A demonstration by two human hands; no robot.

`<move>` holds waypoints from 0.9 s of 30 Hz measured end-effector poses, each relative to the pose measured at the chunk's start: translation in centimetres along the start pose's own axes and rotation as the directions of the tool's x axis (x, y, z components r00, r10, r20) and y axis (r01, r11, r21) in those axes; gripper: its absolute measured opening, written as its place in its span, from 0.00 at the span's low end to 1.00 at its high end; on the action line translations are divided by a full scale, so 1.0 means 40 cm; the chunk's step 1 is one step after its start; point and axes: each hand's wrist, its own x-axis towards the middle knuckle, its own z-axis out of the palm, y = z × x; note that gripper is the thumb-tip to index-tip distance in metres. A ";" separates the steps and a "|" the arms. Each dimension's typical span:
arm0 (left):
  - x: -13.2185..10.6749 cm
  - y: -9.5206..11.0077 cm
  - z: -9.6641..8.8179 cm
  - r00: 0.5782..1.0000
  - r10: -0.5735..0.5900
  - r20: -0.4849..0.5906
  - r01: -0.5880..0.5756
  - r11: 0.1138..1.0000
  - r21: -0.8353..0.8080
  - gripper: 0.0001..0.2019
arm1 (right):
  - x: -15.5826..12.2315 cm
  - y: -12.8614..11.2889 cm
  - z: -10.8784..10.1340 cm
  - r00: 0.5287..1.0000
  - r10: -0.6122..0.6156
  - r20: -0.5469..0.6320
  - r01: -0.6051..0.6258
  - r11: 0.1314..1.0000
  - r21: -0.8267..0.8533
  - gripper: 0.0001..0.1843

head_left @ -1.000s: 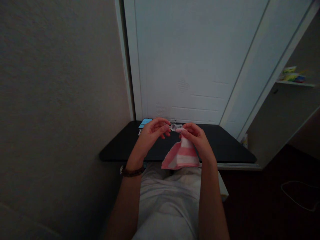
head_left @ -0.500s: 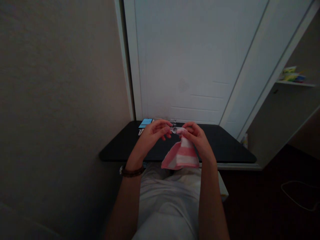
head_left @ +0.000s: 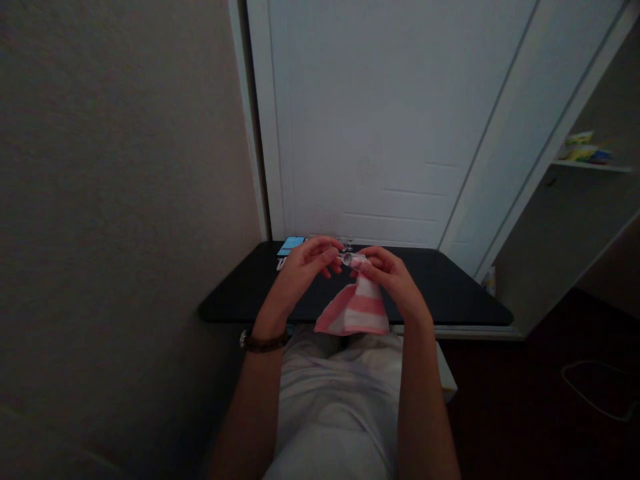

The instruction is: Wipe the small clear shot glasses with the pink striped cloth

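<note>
- A small clear glass (head_left: 347, 259) is up in the air between the two hands, over the black table (head_left: 440, 287). It may have a short stem, but it is too small and dim to be sure.
- A pink and white striped cloth (head_left: 366, 307) touches the right end of the glass and hangs down past the front edge of the table.
- The left hand (head_left: 311, 259) pinches the left end of the glass with its thumb and fingers.
- The right hand (head_left: 387, 267) is closed on the top of the cloth, pressing it against the glass.
- A dark brown bracelet (head_left: 265, 343) goes around the left wrist.
- Behind the hands, more clear glassware (head_left: 349, 244) is near the back of the table.
- A phone (head_left: 291, 245) with a lit blue screen lies at the back left.
- A big white door panel (head_left: 380, 120) stands behind the table.
- Far right, bright packets (head_left: 585, 150) sit on a shelf (head_left: 593, 167).
</note>
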 end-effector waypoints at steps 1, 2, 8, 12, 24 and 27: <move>0.000 0.000 0.000 1.000 0.000 0.000 0.000 1.000 -0.003 0.13 | 0.000 0.000 0.000 1.000 0.008 -0.010 -0.008 1.000 0.005 0.12; 0.000 0.000 0.000 1.000 0.001 0.002 -0.001 1.000 -0.007 0.13 | 0.000 0.001 0.000 1.000 0.016 -0.021 -0.016 1.000 0.009 0.12; 0.002 -0.003 -0.001 1.000 -0.004 0.000 0.004 1.000 -0.022 0.12 | 0.001 0.001 -0.001 0.999 -0.002 -0.038 0.002 1.000 0.005 0.11; 0.003 -0.006 -0.004 1.000 -0.010 0.002 0.011 1.000 -0.016 0.12 | 0.001 -0.003 -0.003 0.997 -0.056 -0.051 0.053 0.997 -0.055 0.09; 0.001 -0.008 -0.002 1.000 0.013 -0.006 -0.013 1.000 -0.014 0.12 | 0.006 0.002 -0.013 0.988 -0.152 -0.038 0.148 0.985 -0.089 0.04; 0.001 -0.009 0.000 1.000 0.023 0.001 -0.023 1.000 -0.014 0.12 | 0.007 0.005 -0.015 0.988 -0.149 -0.033 0.146 0.986 -0.078 0.04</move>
